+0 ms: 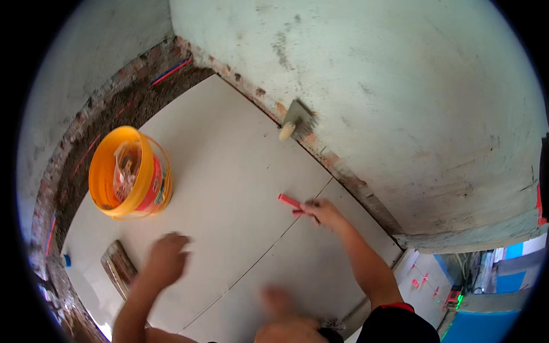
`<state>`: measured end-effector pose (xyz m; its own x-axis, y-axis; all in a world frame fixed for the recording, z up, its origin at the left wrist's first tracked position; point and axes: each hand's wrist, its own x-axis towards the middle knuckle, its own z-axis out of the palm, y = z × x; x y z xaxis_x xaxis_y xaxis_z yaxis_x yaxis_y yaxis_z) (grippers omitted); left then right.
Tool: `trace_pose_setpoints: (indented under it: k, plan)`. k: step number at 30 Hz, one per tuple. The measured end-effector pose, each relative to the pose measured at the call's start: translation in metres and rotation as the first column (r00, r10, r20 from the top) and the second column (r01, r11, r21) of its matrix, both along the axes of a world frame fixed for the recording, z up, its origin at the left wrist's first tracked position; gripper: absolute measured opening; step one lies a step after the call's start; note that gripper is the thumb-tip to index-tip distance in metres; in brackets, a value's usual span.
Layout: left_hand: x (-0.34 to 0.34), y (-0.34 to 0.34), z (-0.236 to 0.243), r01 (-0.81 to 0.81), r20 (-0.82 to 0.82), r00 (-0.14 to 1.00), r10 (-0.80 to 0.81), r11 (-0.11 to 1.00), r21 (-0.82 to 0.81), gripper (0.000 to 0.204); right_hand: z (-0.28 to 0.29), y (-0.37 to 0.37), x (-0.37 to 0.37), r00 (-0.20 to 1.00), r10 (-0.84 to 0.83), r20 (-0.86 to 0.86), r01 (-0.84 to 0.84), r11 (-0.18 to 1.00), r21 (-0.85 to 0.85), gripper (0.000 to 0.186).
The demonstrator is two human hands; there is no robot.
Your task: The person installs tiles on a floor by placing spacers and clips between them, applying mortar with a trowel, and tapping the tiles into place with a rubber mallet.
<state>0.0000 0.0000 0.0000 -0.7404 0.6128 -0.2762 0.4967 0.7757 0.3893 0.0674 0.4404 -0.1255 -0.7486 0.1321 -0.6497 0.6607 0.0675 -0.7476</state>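
Note:
In the head view my right hand (323, 211) grips a small red plastic piece (287, 200) above the tile seam (306, 206). My left hand (167, 258) hovers over the large pale floor tiles (223, 166), its curled fingers blurred, so what is in them, if anything, is unclear. To its left lies a long worn tool with a wooden look (116, 263), partly behind my forearm. A yellow bucket (101, 180) holding a plastic bag of small items stands farther forward on the tile.
A trowel (295, 117) leans at the base of the white wall (400, 114). A rough dirt strip with red and blue pipes (171, 71) borders the tiles on the left. My blurred bare foot (274, 300) is at the bottom. More tiles with red pieces (426, 280) show at right.

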Motion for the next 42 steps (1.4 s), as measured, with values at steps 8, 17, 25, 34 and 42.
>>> trace_pose_setpoints:
  k: [8, 17, 25, 34, 42]
  plan:
    - [0.083, 0.247, -0.114, 0.656, -0.096, 0.749, -0.656, 0.712, 0.249, 0.045, -0.028, -0.021, 0.125, 0.794, -0.329, 0.512, 0.608, 0.406, -0.682, 0.025]
    - [-0.004, 0.323, -0.157, 0.405, 0.097, 0.901, -0.424, 0.899, 0.167, 0.036, -0.028, 0.030, 0.159, 0.727, -0.597, 0.341, 0.685, 0.667, -0.293, 0.031]
    - [-0.065, 0.416, -0.192, 0.488, -0.127, 0.862, -0.491, 0.871, -0.051, 0.026, -0.062, 0.049, 0.178, 0.778, -0.621, 0.089, 0.620, 0.783, 0.046, 0.032]
    - [-0.084, 0.424, -0.210, 0.542, -0.061, 0.831, -0.553, 0.780, 0.313, 0.025, -0.071, 0.056, 0.162, 0.755, -0.654, 0.049, 0.644, 0.753, 0.138, 0.024]
    - [-0.074, 0.449, -0.182, 0.204, 0.200, 0.963, -0.183, 0.974, -0.093, 0.068, -0.102, 0.042, 0.165, 0.966, 0.125, -0.226, 0.179, 0.308, 0.934, 0.044]
